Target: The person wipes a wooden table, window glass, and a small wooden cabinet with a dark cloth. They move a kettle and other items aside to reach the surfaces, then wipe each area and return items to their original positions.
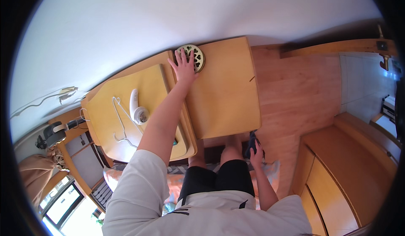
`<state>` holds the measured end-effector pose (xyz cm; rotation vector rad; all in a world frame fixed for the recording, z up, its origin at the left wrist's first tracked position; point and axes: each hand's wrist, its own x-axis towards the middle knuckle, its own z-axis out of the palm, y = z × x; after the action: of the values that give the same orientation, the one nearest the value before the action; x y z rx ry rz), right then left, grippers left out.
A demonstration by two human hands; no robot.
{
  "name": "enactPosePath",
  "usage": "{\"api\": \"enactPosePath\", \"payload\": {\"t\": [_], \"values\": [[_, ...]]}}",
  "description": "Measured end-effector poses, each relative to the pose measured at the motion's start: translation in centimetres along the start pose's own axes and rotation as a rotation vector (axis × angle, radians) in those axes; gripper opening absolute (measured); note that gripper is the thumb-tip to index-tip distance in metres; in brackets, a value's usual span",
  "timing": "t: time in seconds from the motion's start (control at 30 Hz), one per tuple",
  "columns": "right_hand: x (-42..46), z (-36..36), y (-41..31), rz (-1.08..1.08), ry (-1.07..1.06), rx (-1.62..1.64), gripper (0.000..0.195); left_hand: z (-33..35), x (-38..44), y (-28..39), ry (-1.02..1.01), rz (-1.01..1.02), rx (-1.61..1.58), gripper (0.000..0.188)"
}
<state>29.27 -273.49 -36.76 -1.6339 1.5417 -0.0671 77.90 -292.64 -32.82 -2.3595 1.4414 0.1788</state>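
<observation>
My left hand (184, 66) reaches to the wall side of a wooden table (224, 100), its spread fingers lying on a round, pale green tin with a perforated top (199, 59). Low beside the table's near right corner, my right hand (257, 153) holds a dark cloth item (252, 144); its exact kind cannot be told. A white hand-held appliance with a round, clear-fronted head (136, 106) lies on the raised yellow board (152, 81) to the left. White wire hangers (121, 131) rest beside it, partly behind my left arm.
A black lamp-like device (54, 134) stands beyond the board's left end. The wall (158, 17) borders the table, with a plugged-in cord (66, 92). A wooden cabinet (345, 172) stands at the lower right, and an open door (332, 47) at the upper right. A patterned bed cover (174, 185) lies beneath me.
</observation>
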Motion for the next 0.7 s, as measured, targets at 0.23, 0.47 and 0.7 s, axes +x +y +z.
{"api": "enactPosePath", "payload": {"t": [0.23,0.47,0.7], "values": [[-0.2,-0.1,-1.3,-0.006,0.0,0.099,0.05,-8.0,-9.0,-0.1,0.071,-0.134,-0.233,0.107],[0.0,0.5,-2.0,-0.011,-0.042,0.102,0.049,-6.1,-21.0,-11.9,-0.162,-0.509,-0.212,0.103],[-0.1,0.5,-2.7,-0.012,-0.073,0.101,0.049,0.4,-22.7,-16.8,0.058,-0.517,-0.475,0.076]]}}
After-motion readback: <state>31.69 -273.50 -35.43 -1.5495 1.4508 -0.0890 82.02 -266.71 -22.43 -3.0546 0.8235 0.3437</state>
